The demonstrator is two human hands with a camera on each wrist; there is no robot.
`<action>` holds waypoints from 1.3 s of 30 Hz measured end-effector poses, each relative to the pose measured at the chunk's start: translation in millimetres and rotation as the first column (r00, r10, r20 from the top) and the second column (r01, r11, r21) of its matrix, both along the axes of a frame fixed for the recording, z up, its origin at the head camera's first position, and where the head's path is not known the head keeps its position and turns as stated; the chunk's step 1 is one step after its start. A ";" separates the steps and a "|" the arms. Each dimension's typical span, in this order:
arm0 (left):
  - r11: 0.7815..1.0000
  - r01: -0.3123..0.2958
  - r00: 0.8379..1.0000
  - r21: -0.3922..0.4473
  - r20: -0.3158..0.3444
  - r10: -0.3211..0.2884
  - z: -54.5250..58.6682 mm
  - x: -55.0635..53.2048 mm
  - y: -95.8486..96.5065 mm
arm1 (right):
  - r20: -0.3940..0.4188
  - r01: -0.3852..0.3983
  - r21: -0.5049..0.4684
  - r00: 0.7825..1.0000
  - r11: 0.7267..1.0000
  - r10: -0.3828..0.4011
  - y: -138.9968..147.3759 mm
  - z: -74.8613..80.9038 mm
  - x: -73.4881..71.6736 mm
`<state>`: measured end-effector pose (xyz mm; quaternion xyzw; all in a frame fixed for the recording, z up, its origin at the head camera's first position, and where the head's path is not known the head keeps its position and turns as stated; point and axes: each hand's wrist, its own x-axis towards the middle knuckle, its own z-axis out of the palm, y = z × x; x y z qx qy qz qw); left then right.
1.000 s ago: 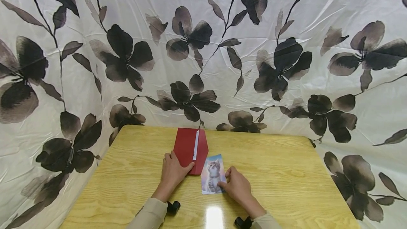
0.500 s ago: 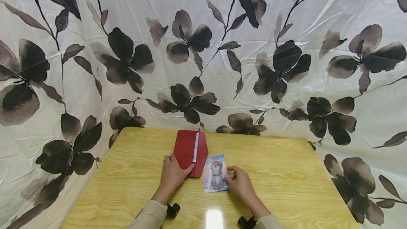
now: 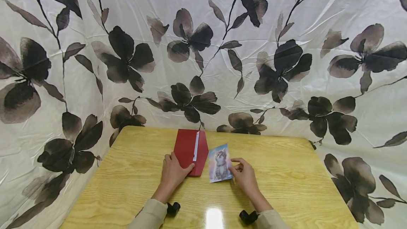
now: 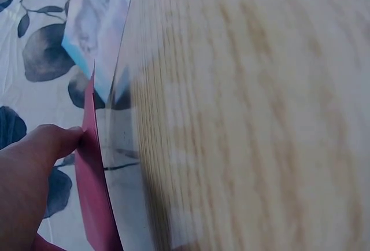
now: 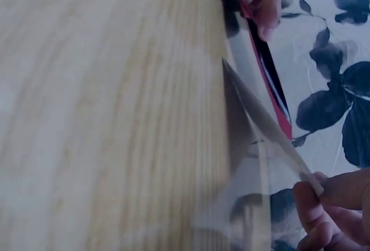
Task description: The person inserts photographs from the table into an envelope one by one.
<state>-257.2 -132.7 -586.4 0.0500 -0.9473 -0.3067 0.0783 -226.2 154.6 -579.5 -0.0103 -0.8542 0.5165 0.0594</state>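
Observation:
My left hand (image 3: 173,174) holds the near end of a red envelope (image 3: 186,144), thumb on its face and the other fingers at its left edge. The envelope's flap lies open toward the right, and a strip of white paper (image 3: 196,147) shows at its mouth. Between thumb and fingers my right hand (image 3: 244,176) pinches the right edge of a card printed with a kitten (image 3: 220,163). This card is tilted, just right of the envelope. In the right wrist view the card (image 5: 272,129) appears nearly edge-on, raised off the tabletop at an angle.
A yellow wood-grain table (image 3: 286,172) lies under both hands, with a bright light reflection near its front. Behind it and at the sides hangs a white cloth (image 3: 235,91) with dark flowers. Each wrist wears a small black camera (image 3: 173,208).
My right hand has moved the kitten card away from me and to the right, and the card has tilted. The left hand and the red envelope have stayed in place.

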 end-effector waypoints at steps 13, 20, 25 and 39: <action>1.000 0.005 1.000 -0.007 -0.008 -0.005 0.3 0.6 0.2 | -0.033 0.096 -0.019 0.995 0.995 -0.096 4.7 0.9 -12.5; 1.000 0.007 1.000 -0.017 -0.015 -0.007 0.1 -0.2 0.3 | -0.071 0.114 -0.072 0.990 0.991 -0.119 4.2 2.1 -18.5; 1.000 0.009 1.000 -0.014 -0.011 -0.009 -0.2 -0.3 0.6 | -0.146 0.122 -0.118 0.980 0.985 -0.139 0.9 2.5 -23.8; 1.000 0.010 1.000 -0.026 -0.028 -0.011 -0.4 0.0 0.6 | -0.223 0.045 -0.222 0.970 0.974 -0.096 -25.1 8.0 -36.1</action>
